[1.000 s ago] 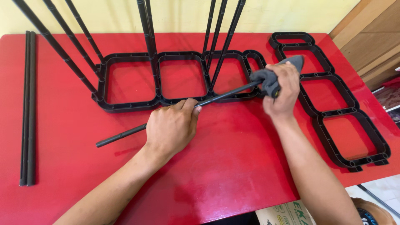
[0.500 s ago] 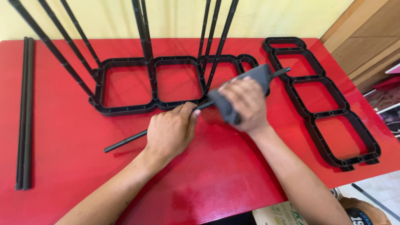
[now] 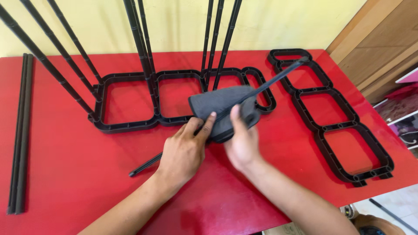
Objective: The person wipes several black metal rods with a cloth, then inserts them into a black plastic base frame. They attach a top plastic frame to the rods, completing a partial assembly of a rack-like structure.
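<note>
Grey cloth (image 3: 224,109) wrapped around long black rod (image 3: 278,78), mid-table, just in front of black frame. Rod runs diagonal: lower end (image 3: 143,167) on red table (image 3: 87,174), upper end over second frame at right.

Right hand (image 3: 241,141) grip clamped on cloth, thumb pressing on top. Left hand (image 3: 185,152) grip closed on rod beside cloth, fingertips touching cloth edge.

Black four-cell frame (image 3: 130,126) behind hands, upright rods (image 3: 141,48) standing in it. Second frame (image 3: 344,130) flat at right. Two spare rods (image 3: 19,130) lying at left table edge.
</note>
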